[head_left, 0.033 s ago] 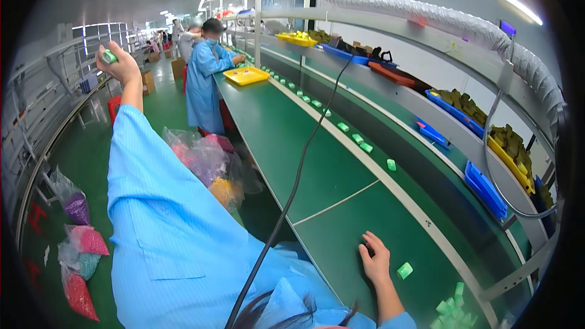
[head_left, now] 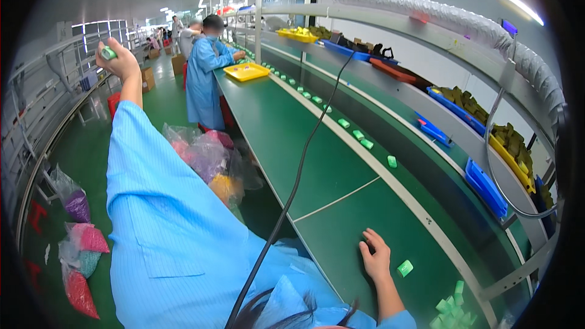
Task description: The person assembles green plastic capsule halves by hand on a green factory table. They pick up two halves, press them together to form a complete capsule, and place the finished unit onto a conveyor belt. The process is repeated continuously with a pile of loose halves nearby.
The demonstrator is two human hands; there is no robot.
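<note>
My left hand (head_left: 120,61) is raised far out to the left over the aisle, its fingers closed round a small light-green block (head_left: 108,53). Most of that block is hidden by the fingers. Low on the right, my right hand (head_left: 376,254) rests on the green worktop (head_left: 329,231). Its fingers are slightly bent, the thumb stands apart, and nothing is held. Just right of it lies a single light-green block (head_left: 404,268), not touching the hand. A heap of similar green blocks (head_left: 452,314) sits nearer to me along the bench.
Green blocks (head_left: 358,135) line the conveyor (head_left: 420,207). A black cable (head_left: 298,173) hangs across the worktop. A yellow tray (head_left: 246,72) stands near a co-worker in blue (head_left: 204,79). Blue trays (head_left: 485,187) lie at right. Bags of coloured pieces (head_left: 210,158) stand beside the bench.
The green block in my left hand has tilted slightly. My right hand and the blocks near it stay in place.
</note>
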